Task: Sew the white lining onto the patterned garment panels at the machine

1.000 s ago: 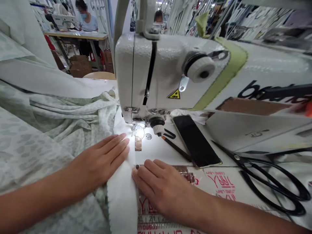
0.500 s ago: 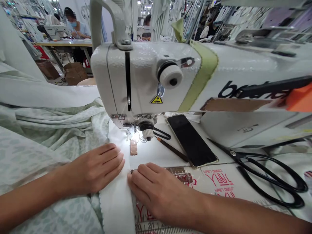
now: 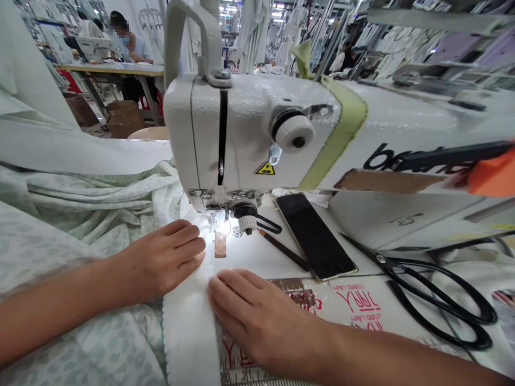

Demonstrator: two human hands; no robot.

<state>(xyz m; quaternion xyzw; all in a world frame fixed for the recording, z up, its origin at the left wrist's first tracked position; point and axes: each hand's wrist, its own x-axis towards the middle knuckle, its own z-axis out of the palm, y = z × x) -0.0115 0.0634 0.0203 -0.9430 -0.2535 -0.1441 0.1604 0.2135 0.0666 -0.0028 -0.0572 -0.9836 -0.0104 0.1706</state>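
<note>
A strip of white fabric [image 3: 189, 332] with a zigzag-cut left edge runs toward the needle area of a white sewing machine [image 3: 249, 118]. My left hand [image 3: 169, 257] is on the strip, left of the presser foot, its fingers curled together on the cloth. Nearer to me, my right hand [image 3: 249, 305] pinches the strip's right edge; its thumb is mostly hidden. Pale fabric with green spots [image 3: 116, 343] lies under my left forearm and bunches up behind that hand. A small tan tape patch [image 3: 220, 245] sits on the lit machine bed just right of my left fingers.
Right of the needle lie a dark slim tool [image 3: 284, 251], a black phone [image 3: 316, 236] and large black scissors [image 3: 426, 284]. A printed ruler [image 3: 249, 375] runs along the table's front. Another person [image 3: 129, 43] sits at a table in the back left.
My left hand's fingers have curled in more and the hand has risen slightly. My right hand has barely moved. The camera view has shifted a little, so the machine head appears farther right.
</note>
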